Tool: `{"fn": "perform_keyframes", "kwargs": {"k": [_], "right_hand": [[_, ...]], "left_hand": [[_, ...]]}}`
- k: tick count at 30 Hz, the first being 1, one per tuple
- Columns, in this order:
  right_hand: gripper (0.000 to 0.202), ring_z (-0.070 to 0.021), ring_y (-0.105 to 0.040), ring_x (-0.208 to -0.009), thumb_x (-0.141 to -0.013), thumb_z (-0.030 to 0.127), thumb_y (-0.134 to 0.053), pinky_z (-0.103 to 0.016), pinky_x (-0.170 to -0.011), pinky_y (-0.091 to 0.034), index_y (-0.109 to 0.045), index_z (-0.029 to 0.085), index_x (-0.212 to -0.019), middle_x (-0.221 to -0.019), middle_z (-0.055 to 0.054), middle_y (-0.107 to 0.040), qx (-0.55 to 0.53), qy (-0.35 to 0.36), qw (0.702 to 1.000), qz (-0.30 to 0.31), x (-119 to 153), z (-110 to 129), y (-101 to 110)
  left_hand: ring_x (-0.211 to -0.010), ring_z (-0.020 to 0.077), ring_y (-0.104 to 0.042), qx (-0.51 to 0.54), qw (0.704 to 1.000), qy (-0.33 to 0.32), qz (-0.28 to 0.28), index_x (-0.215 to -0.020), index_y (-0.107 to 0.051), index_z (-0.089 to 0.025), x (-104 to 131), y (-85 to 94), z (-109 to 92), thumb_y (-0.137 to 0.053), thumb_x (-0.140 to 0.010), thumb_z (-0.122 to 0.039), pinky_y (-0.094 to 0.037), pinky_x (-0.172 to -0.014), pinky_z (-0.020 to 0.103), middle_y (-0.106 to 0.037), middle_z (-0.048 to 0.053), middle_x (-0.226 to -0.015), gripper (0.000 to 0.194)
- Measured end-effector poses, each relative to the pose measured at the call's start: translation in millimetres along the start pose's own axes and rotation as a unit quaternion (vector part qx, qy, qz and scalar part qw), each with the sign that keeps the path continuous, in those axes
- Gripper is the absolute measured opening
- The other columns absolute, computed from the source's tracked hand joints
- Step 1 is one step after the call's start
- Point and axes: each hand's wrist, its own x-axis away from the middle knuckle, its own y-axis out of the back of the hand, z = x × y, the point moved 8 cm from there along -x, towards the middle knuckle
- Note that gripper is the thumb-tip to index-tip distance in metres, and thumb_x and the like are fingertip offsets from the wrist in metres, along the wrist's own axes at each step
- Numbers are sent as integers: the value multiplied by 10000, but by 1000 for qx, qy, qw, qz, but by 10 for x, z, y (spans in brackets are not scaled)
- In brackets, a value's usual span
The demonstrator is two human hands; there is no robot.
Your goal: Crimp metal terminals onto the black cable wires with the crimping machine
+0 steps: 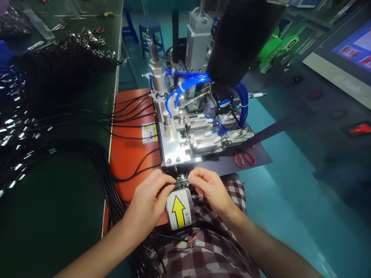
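Between thumb and fingers, my left hand (152, 193) pinches a thin black cable (179, 181) close to its stripped end. My right hand (210, 189) pinches the fine coloured wires (187, 178) that come out of that end. Both hands are at the front of a metal machine (179, 143), just above a white label with a yellow arrow (179, 210). Across the lap lies a bundle of black cables (139, 255), one showing a bare end with reddish wires (191, 239).
Several black cables run over an orange-red plate (130, 116) into the machine's left side. Red-handled scissors (245, 158) lie on the dark plate at right. Cable piles (60, 73) cover the left table. A green spool (279, 50) and a screen (352, 50) stand at the right.
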Motion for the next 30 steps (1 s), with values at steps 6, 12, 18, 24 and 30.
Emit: {"fn": "perform_keyframes", "kwargs": {"k": [6,12,18,24,30], "right_hand": [[219,-62,-299,-417,-740,334,-620,-216,-425,-201,-533,161,-637,-452,82,-387,6,-8,1000,-12,-127,-75,20],[229,-70,-332,-423,-753,358,-624,-224,-440,-235,-544,163,-664,-456,79,-413,22,-23,999,-4,-135,-121,30],[239,-78,-348,-435,-761,375,-621,-227,-446,-252,-540,167,-673,-473,73,-424,37,-6,999,-3,-152,-129,56],[233,-84,-360,-448,-765,369,-617,-226,-457,-266,-537,169,-677,-494,69,-427,48,-4,999,-1,-154,-113,54],[232,-84,-361,-454,-776,367,-610,-227,-458,-270,-535,169,-680,-503,66,-429,50,-2,999,2,-153,-116,53]], "left_hand": [[-710,124,-550,-107,984,-143,29,-1095,-607,-140,-17,-69,-43,-379,-912,-100,-453,-623,214,-544,32,-794,295],[-645,134,-528,-177,969,-162,51,-1131,-608,-162,-12,-123,-72,-327,-915,-98,-441,-554,228,-539,28,-760,360],[-656,148,-526,-225,956,-181,44,-1156,-589,-157,10,-152,-75,-336,-924,-112,-439,-560,247,-535,31,-775,346],[-650,152,-524,-246,949,-192,41,-1168,-581,-148,-9,-178,-77,-323,-931,-123,-438,-556,253,-538,39,-786,351],[-644,145,-509,-264,943,-200,39,-1178,-573,-156,-4,-178,-92,-316,-933,-123,-422,-548,242,-527,33,-770,357]]}}
